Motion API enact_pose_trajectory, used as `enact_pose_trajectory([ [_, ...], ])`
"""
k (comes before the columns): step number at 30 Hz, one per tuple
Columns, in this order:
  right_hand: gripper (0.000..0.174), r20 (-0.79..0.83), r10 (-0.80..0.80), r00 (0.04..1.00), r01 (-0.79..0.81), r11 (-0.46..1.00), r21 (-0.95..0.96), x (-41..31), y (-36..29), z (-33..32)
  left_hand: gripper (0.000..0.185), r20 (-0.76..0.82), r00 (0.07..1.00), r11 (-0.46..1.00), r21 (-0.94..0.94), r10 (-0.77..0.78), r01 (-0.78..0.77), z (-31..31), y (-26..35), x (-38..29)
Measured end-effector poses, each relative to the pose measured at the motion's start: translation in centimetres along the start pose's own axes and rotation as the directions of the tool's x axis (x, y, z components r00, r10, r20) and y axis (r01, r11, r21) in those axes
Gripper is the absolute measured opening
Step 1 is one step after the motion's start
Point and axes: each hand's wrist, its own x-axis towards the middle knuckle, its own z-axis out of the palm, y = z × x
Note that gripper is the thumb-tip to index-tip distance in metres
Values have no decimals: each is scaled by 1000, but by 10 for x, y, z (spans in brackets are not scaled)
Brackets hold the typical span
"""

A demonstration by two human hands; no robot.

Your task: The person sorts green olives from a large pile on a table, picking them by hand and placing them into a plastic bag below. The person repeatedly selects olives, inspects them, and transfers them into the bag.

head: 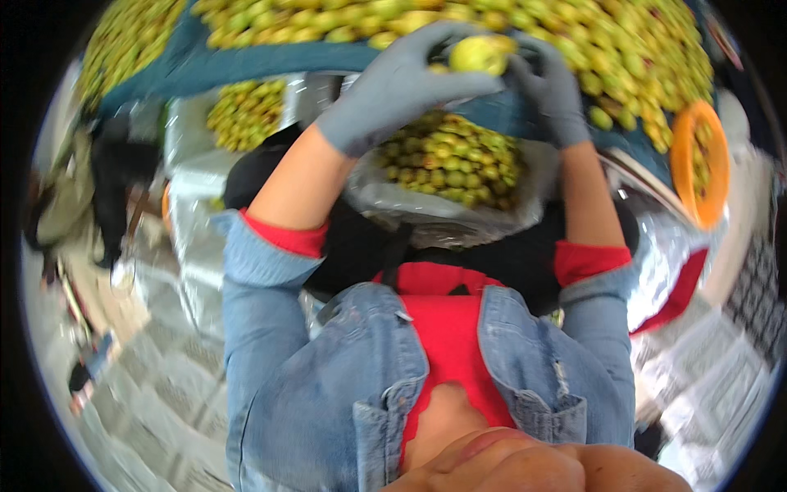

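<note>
Both hands wear grey gloves and are raised over the near edge of a heap of small yellow-green fruits (615, 43). My left hand (412, 80), at the picture's left, has its thumb and fingers around a yellow-green fruit (476, 56). My right hand (547, 83) is close to the fruit's other side, fingers curled; whether it holds anything is blurred and partly hidden. Below the hands, a crate lined with clear plastic (399, 212) holds many similar fruits (458, 163) between the knees.
The heap lies on a surface with a blue fabric edge (258, 64). An orange basin (679, 160) with fruits stands at the right. More fruits (246, 114) fill a plastic-lined container (190, 129) at the left. A person in dark trousers (120, 178) is beyond it.
</note>
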Motion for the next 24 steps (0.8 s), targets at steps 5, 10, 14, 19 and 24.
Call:
enact_pose_trajectory([
  [5,47,103,156,982,-166,981,96,3,19,8,54,-306,952,918,-374,12,-132,-78,27,-56],
  [10,56,148,98,984,-87,993,-76,5,51,7,56,-654,732,976,-206,-188,67,-174,-58,-176],
  [14,55,176,112,978,-117,993,18,6,14,7,55,-755,427,867,-452,-498,210,-197,-170,-296],
  [19,55,137,56,989,-53,998,-24,3,24,8,37,-606,89,603,-745,-791,285,-216,-260,-397],
  [24,56,159,160,974,-176,980,92,2,20,14,28,-770,14,763,-629,-637,150,-243,-235,-410],
])
